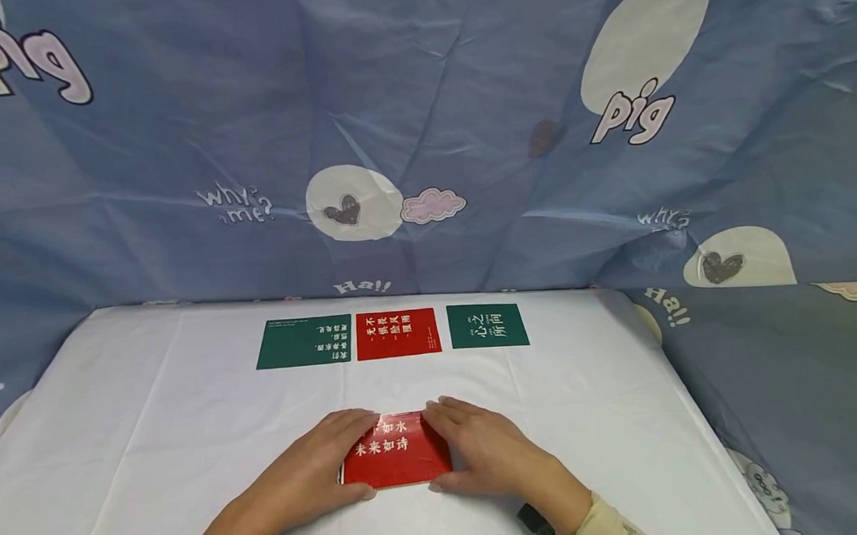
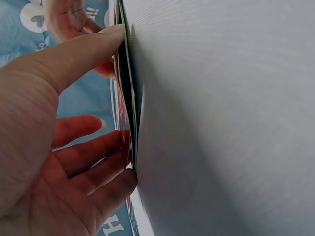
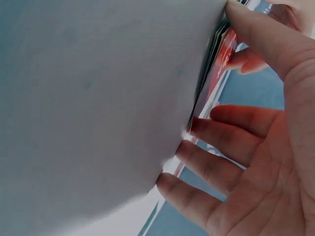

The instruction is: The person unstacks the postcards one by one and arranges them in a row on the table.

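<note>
A small stack of cards [image 1: 401, 466] lies on the white table, a red card with pale Chinese characters on top. At its left end, my left hand [image 1: 318, 464] holds it with the thumb at the near edge and fingers at the far edge. My right hand [image 1: 488, 448] holds the right end the same way. Seen edge-on in the left wrist view, the stack [image 2: 129, 105] shows dark layers under the red one. Several card edges [image 3: 216, 56] fan slightly apart in the right wrist view. My fingers cover part of the top card's lettering.
Farther back, a green card [image 1: 303, 345], a red card [image 1: 399, 344] and a smaller green card [image 1: 485, 337] lie in a row on the white tablecloth [image 1: 170, 438]. Behind the table hangs a blue patterned cloth [image 1: 421, 108], which also runs down the right side.
</note>
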Demonstrator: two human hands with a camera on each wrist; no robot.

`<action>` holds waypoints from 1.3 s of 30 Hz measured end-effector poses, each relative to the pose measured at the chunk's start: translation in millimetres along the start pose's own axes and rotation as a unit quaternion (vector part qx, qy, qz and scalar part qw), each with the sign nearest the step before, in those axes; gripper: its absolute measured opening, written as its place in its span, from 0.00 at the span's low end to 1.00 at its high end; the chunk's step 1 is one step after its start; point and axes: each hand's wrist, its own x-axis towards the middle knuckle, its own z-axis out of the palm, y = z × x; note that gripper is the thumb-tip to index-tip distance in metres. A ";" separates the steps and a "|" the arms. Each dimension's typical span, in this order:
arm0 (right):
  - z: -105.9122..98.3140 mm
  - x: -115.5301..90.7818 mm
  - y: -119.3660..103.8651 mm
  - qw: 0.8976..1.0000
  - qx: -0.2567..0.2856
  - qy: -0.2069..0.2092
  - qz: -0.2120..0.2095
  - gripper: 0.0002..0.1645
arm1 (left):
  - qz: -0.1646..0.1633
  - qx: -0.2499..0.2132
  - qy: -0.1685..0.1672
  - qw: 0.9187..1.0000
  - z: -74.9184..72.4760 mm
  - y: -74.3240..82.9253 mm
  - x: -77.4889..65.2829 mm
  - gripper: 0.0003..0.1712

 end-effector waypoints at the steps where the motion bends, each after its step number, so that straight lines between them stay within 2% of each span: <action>1: 0.1 0.8 -0.6 1.000 0.000 -0.001 -0.001 0.53 | -0.002 0.001 0.001 1.000 -0.2 -0.2 -1.0 0.55; 11: 0.0 4.6 -3.2 1.000 0.023 -0.001 0.011 0.53 | -0.007 -0.008 -0.002 1.000 -2.2 -2.9 -2.3 0.55; 17: -3.0 6.1 -2.4 0.999 0.042 0.003 0.022 0.54 | -0.003 -0.001 0.006 1.000 -4.7 -3.3 -3.5 0.54; 25: -6.0 4.1 -0.3 0.997 0.065 -0.010 0.034 0.54 | -0.011 -0.008 -0.008 1.000 -5.1 -2.3 -3.2 0.56; 31: -8.1 4.4 -2.1 0.998 0.051 0.000 0.021 0.54 | -0.015 0.006 -0.003 1.000 -6.9 -2.0 -5.0 0.55; 39: -16.6 13.8 -9.5 0.999 0.040 0.024 0.006 0.51 | -0.010 0.029 0.017 0.999 -21.4 -6.3 -9.9 0.53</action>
